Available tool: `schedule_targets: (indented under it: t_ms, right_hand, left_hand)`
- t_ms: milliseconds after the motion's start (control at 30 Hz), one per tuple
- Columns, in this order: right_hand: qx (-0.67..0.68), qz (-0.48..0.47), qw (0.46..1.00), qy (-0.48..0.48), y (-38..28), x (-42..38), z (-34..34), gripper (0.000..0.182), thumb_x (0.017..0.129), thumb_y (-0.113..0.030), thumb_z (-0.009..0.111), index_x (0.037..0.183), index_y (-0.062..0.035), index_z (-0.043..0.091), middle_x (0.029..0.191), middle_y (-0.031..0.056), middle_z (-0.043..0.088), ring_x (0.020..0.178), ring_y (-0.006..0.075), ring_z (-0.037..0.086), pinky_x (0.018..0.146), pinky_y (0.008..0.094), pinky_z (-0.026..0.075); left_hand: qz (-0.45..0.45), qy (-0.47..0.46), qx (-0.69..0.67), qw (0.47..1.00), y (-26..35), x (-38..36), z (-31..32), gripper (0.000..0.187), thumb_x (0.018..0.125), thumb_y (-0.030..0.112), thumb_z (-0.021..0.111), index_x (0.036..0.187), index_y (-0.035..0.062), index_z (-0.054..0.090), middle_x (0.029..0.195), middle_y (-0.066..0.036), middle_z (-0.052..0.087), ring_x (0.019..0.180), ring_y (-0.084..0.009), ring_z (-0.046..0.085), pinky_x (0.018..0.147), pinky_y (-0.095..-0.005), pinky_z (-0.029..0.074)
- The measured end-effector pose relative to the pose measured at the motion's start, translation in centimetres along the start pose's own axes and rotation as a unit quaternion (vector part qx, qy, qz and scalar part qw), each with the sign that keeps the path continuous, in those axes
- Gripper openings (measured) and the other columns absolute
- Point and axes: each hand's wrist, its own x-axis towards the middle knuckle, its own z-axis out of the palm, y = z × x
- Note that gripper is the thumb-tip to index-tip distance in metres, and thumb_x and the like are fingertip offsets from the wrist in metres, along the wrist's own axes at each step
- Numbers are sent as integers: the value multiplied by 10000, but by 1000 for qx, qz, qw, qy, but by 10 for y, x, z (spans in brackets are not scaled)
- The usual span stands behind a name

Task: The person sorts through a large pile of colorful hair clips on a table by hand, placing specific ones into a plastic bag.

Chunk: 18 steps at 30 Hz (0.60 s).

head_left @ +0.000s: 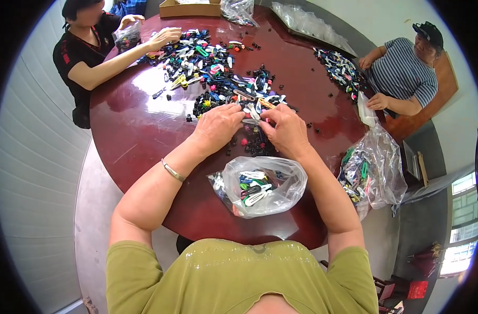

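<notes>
Mixed snap hair clips and small black claw clips form a heap (213,97) on the table, and both of my hands are at its near edge. My left hand (220,125) has its fingers curled together at the clips; what lies under the fingertips is hidden. Thumb and fingers of my right hand (286,132) close on a pale snap hair clip (251,121), which spans the gap between my hands. Just below them, an open clear plastic bag (288,196) holds several snap clips in white, green, black and other colours.
The round dark red table (129,152) also carries a second clip pile (339,68), a full clear bag (375,167), a cardboard box (189,8) and a tray of plastic bags (315,26). One person (84,57) sits at left, another (406,73) at right, both handling clips or bags.
</notes>
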Motion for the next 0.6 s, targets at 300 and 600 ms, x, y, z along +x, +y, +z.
schedule_targets:
  t_ms: [300, 600]
  right_hand:
    - [-24, 6, 999, -34, 2, 5, 0, 111, 797, -213, 703, 820, -105, 688, 866, 74, 605, 772, 287, 652, 664, 420, 527]
    - [0, -25, 1000, 6, 4, 5, 3, 90, 774, -181, 709, 792, -99, 675, 853, 77, 608, 737, 283, 652, 632, 405, 527]
  left_hand:
    - [2, 170, 84, 982, -15, 1, 2, 367, 851, 172, 686, 1185, 31, 623, 1326, -220, 558, 1278, -374, 496, 1091, -481, 357]
    - [-91, 32, -15, 995, -24, -4, 14, 502, 902, 234, 644, 1319, -19, 524, 1420, -283, 447, 1373, -462, 344, 1122, -521, 290]
